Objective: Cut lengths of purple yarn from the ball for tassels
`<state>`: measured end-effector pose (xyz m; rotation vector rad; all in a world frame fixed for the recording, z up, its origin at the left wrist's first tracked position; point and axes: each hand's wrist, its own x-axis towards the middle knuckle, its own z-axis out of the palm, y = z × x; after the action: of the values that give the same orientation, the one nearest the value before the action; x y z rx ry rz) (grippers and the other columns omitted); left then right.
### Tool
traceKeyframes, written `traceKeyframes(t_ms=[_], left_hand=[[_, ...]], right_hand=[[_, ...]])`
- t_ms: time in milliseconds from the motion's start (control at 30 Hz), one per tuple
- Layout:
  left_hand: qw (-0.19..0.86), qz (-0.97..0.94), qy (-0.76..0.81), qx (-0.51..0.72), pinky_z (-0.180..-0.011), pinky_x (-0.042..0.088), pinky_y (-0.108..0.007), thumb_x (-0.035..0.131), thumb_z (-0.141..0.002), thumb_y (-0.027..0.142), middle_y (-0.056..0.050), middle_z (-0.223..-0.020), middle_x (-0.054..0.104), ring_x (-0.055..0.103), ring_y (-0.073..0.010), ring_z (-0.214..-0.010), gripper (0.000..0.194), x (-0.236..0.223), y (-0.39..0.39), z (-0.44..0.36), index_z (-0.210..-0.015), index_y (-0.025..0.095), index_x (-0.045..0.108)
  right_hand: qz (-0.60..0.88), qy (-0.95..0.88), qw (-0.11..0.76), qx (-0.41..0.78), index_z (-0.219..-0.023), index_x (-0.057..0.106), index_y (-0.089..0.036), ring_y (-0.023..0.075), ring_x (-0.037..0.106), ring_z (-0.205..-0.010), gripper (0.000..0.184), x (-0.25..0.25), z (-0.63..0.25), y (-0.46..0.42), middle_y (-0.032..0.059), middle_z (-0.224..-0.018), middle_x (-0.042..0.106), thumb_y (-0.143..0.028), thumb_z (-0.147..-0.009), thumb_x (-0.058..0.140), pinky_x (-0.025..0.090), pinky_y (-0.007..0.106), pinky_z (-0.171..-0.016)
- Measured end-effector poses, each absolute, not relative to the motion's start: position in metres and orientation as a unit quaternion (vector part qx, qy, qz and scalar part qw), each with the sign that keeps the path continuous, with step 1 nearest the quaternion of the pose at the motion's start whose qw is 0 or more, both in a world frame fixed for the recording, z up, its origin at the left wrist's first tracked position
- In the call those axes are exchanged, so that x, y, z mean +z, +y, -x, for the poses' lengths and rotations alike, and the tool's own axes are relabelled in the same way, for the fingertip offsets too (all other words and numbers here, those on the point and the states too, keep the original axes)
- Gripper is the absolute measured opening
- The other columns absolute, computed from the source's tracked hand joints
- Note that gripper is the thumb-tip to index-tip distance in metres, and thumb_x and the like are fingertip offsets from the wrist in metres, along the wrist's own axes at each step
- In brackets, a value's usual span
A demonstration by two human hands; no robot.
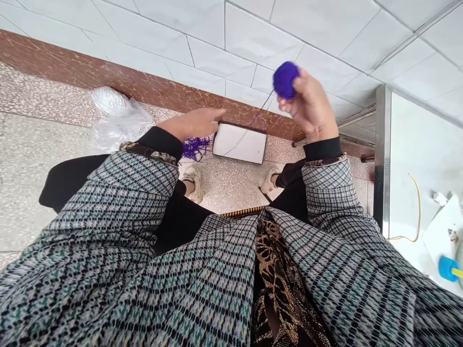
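Observation:
A ball of purple yarn (285, 80) is held up in my right hand (309, 103), with the thumb and fingers closed around its right and lower sides. From the ball a thin yarn strand (258, 113) runs down and left across a white-topped box (239, 142) on the floor. My left hand (195, 123) hovers left of the box, back upward, its index finger stretched out to the right. No yarn shows in it, and its thumb and underside are hidden. Below it, a loose tangle of purple yarn (196, 148) lies on the floor, partly covered by my left wrist.
A clear plastic bag (121, 125) with whitish contents lies on the floor at left. My shoes (193, 183) flank the box. A tiled wall (202, 29) stands ahead. On the right is a white tabletop (408, 144) bearing a yellow cord (418, 212) and a blue-capped item (447, 268).

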<state>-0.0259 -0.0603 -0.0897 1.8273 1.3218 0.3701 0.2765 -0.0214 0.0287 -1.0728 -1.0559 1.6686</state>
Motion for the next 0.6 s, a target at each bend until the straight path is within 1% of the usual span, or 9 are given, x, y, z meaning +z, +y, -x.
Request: traceKeyframes(t_ms=[67,100,133,200,267,300,467,533,600], left_hand=[[0.461,-0.701,0.476,0.262,-0.137,0.049,-0.046,0.066,-0.105,0.029,-0.013,-0.158,0.078,0.060,-0.0312,-0.162,0.064,-0.065,-0.062,-0.003,-0.168,0.017,0.062],[0.484,-0.684,0.441,0.323,-0.136,0.050,-0.046,0.064,-0.108,0.030,-0.011,-0.155,0.079,0.062,-0.0289,-0.159,0.062,-0.053,-0.064,-0.017,-0.170,0.020,0.060],[0.501,-0.660,0.419,0.371,-0.132,0.053,-0.045,0.064,-0.111,0.032,-0.008,-0.146,0.082,0.067,-0.0270,-0.150,0.056,-0.041,-0.066,-0.029,-0.167,0.023,0.062],[0.523,-0.623,0.413,0.409,-0.114,0.061,-0.041,0.063,-0.116,0.039,-0.005,-0.122,0.085,0.074,-0.0222,-0.117,0.041,-0.025,-0.070,-0.044,-0.153,0.023,0.071],[0.512,-0.615,0.455,0.391,-0.091,0.060,-0.035,0.061,-0.118,0.042,-0.003,-0.102,0.080,0.066,-0.0169,-0.086,0.033,-0.020,-0.073,-0.048,-0.140,0.021,0.076],[0.488,-0.627,0.479,0.373,-0.084,0.057,-0.034,0.060,-0.118,0.041,-0.003,-0.097,0.079,0.061,-0.0159,-0.079,0.032,-0.022,-0.073,-0.047,-0.135,0.020,0.078],[0.329,-0.767,0.475,0.279,-0.099,0.056,-0.036,0.054,-0.107,0.027,-0.010,-0.104,0.083,0.073,-0.0225,-0.099,0.032,-0.037,-0.080,-0.046,-0.107,0.015,0.084],[0.325,-0.814,0.425,0.225,-0.095,0.054,-0.036,0.054,-0.103,0.026,-0.010,-0.096,0.080,0.071,-0.0219,-0.092,0.028,-0.033,-0.084,-0.047,-0.094,0.016,0.079],[0.329,-0.823,0.415,0.206,-0.088,0.050,-0.035,0.055,-0.102,0.028,-0.007,-0.089,0.074,0.065,-0.0197,-0.084,0.025,-0.023,-0.087,-0.044,-0.088,0.018,0.073]], right_hand=[[0.415,-0.489,0.346,0.685,-0.116,0.066,-0.024,0.0121,0.064,-0.066,0.036,0.017,-0.265,-0.028,-0.0025,-0.088,0.068,-0.028,-0.092,0.092,0.058,0.022,-0.060],[0.408,-0.509,0.324,0.685,-0.114,0.066,-0.024,0.0135,0.066,-0.069,0.041,0.012,-0.261,-0.029,-0.0019,-0.088,0.067,-0.035,-0.089,0.096,0.060,0.023,-0.062],[0.403,-0.524,0.310,0.684,-0.112,0.065,-0.025,0.0150,0.068,-0.072,0.045,0.008,-0.257,-0.030,-0.0014,-0.088,0.066,-0.042,-0.088,0.098,0.061,0.025,-0.063],[0.396,-0.541,0.298,0.679,-0.108,0.063,-0.025,0.0180,0.071,-0.077,0.049,0.001,-0.254,-0.027,-0.0001,-0.087,0.064,-0.052,-0.087,0.099,0.062,0.026,-0.064],[0.394,-0.542,0.312,0.674,-0.106,0.062,-0.026,0.0201,0.072,-0.081,0.050,-0.004,-0.251,-0.023,0.0008,-0.087,0.063,-0.056,-0.088,0.098,0.063,0.027,-0.066],[0.397,-0.535,0.331,0.669,-0.106,0.062,-0.027,0.0207,0.073,-0.083,0.048,-0.006,-0.250,-0.021,0.0012,-0.088,0.063,-0.056,-0.088,0.096,0.063,0.028,-0.067],[0.459,-0.484,0.430,0.608,-0.110,0.060,-0.030,0.0208,0.071,-0.085,0.035,-0.008,-0.243,-0.014,0.0013,-0.099,0.067,-0.038,-0.090,0.087,0.063,0.029,-0.070],[0.507,-0.520,0.400,0.559,-0.112,0.058,-0.029,0.0192,0.067,-0.079,0.031,-0.007,-0.242,-0.015,0.0013,-0.102,0.069,-0.023,-0.093,0.082,0.059,0.028,-0.066],[0.533,-0.590,0.318,0.517,-0.110,0.057,-0.027,0.0170,0.061,-0.074,0.031,-0.008,-0.244,-0.018,0.0011,-0.098,0.069,-0.010,-0.094,0.077,0.052,0.025,-0.060]])
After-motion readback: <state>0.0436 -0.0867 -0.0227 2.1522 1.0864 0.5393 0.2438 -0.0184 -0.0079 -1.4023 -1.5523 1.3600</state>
